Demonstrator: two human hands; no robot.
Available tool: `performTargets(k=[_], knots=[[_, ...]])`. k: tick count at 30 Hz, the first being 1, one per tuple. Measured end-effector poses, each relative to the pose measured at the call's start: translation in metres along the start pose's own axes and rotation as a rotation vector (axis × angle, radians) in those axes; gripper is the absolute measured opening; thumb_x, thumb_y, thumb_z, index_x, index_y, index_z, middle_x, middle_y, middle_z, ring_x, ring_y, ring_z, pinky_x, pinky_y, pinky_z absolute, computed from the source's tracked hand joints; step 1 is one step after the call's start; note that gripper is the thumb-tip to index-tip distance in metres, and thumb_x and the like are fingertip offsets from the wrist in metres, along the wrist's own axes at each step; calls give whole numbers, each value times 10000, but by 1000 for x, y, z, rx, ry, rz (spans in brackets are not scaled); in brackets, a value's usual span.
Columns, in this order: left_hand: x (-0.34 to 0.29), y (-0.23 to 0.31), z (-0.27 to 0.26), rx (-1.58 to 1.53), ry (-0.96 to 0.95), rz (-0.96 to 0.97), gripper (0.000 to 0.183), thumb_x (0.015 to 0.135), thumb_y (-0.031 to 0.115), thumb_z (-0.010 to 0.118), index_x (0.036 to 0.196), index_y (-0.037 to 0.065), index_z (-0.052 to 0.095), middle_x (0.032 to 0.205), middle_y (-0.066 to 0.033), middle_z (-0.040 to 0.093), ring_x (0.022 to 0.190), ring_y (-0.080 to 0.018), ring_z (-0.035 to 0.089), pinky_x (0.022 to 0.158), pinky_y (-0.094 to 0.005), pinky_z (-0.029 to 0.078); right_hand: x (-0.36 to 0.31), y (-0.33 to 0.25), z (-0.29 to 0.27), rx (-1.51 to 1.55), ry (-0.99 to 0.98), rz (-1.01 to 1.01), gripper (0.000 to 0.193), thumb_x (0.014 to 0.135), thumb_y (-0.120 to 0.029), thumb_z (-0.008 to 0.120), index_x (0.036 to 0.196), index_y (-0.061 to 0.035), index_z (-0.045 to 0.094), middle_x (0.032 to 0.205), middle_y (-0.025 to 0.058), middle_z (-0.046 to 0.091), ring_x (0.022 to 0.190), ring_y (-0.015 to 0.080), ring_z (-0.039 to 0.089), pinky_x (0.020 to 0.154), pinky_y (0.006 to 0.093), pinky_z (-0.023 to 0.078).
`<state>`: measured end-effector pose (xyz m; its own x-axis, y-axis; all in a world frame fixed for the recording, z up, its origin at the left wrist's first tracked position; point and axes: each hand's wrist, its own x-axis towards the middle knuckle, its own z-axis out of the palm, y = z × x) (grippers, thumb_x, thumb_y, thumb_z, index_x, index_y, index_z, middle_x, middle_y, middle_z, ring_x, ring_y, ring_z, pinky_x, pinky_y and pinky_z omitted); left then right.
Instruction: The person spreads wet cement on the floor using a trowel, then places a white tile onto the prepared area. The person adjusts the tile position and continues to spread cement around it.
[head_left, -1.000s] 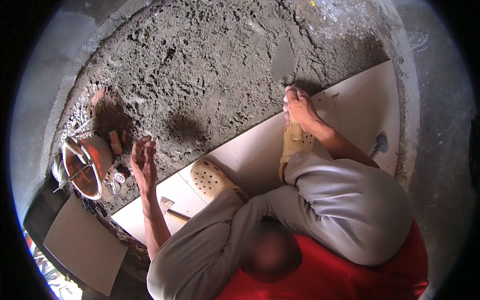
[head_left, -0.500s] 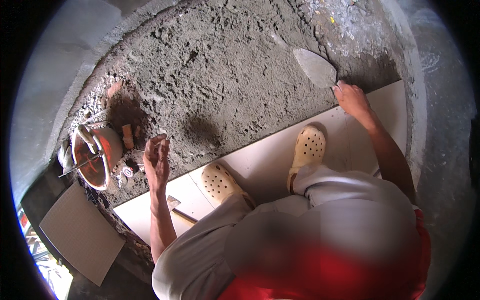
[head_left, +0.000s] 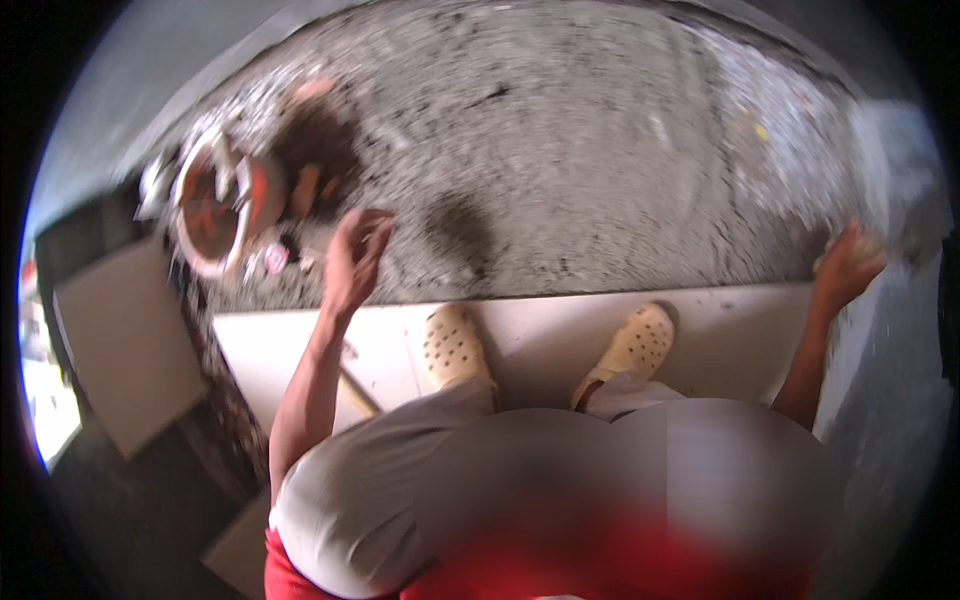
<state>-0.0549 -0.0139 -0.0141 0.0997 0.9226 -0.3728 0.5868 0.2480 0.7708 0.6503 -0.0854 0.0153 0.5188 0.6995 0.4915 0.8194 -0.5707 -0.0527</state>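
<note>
Swinging outward since the earlier frame, the right hand (head_left: 850, 262) is now hovering by the front right corner of the mortar bed (head_left: 590, 180), just beside the grey wall (head_left: 895, 340). Its grip is clamping together on the trowel (head_left: 916, 236), whose blade is pointing outward and smearing in motion blur; half a second earlier that blade was lying flatter over the mortar. The left hand (head_left: 358, 258) is hanging above the bed's front left part, fingers bending loosely and a little apart, near the bucket (head_left: 212, 215) and brick pieces (head_left: 306, 190). Between the hands, a wide stretch of mortar is lying open, its straight front edge meeting the pale tiles (head_left: 540, 335). That edge is appearing more level than before. On the tiles, two yellow clogs (head_left: 640, 345) are standing well apart, and a wooden handle (head_left: 357, 394) is lying near the left forearm.
</note>
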Motion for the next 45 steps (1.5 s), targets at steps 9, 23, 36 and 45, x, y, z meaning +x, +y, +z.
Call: performTargets(k=[9, 23, 36, 45], knots=[[-25, 16, -19, 35, 18, -6, 238, 1002, 253, 652, 1103, 38, 677, 1044, -144, 632, 968, -274, 651, 820, -403, 567, -31, 59, 74, 118, -200, -195, 375, 907, -230, 670, 1175, 24, 604, 1115, 227, 662, 978, 351, 637, 893, 443, 504], [-258, 181, -131, -299, -218, -580, 650, 1064, 538, 452, 1410, 0, 563, 1338, -139, 623, 1200, -197, 566, 1063, -342, 417, -110, 0, -128, 395, -1259, 195, 216, 918, -212, 696, 1000, -30, 615, 844, 51, 614, 721, 177, 555, 655, 380, 469], [-398, 370, -124, 281, -625, -506, 871, 972, 366, 634, 1570, -81, 185, 1579, -332, 309, 1471, -471, 309, 1203, -513, 276, -115, -64, -396, 347, -1463, 784, 279, 898, -231, 677, 1075, -49, 561, 750, 54, 596, 527, 150, 566, 483, 332, 498], [-354, 339, -137, 442, -824, -427, 843, 971, 396, 618, 1570, -48, 226, 1533, -319, 388, 1410, -470, 401, 1161, -493, 348, -258, -38, -474, 713, -1183, 1317, 166, 893, -156, 659, 950, -68, 531, 695, 10, 542, 518, 133, 518, 465, 326, 463]])
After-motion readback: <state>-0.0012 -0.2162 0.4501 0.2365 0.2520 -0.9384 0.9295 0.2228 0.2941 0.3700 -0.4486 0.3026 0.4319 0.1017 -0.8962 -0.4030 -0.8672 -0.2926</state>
